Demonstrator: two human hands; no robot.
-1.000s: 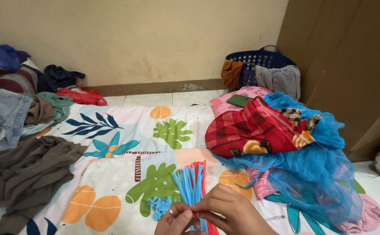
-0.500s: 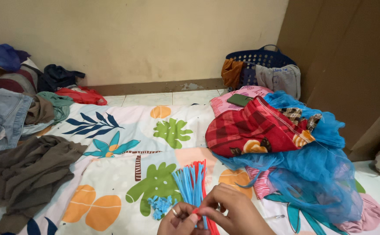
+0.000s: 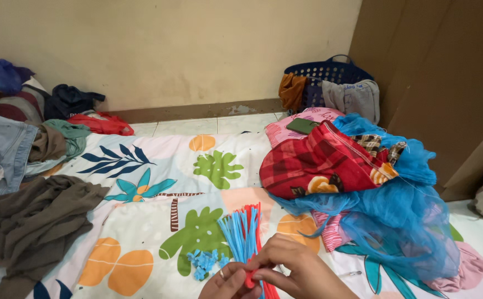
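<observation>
While both hands work at the bedsheet's point(image 3: 141, 182) near edge, thin strips fan out.
Left hand point(image 3: 227, 282) and right hand point(image 3: 296, 271) pinch a red piece point(image 3: 249, 278) above the blue and red strips point(image 3: 246, 230); a loose pinch could drop it among the blue bits point(image 3: 202, 261).

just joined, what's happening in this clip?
A person seated at a printed bedsheet pinches a small red piece between both hands: left hand, right hand. A fan of blue and red strips lies just ahead, with small blue bits beside it. Clothes are piled around.
</observation>
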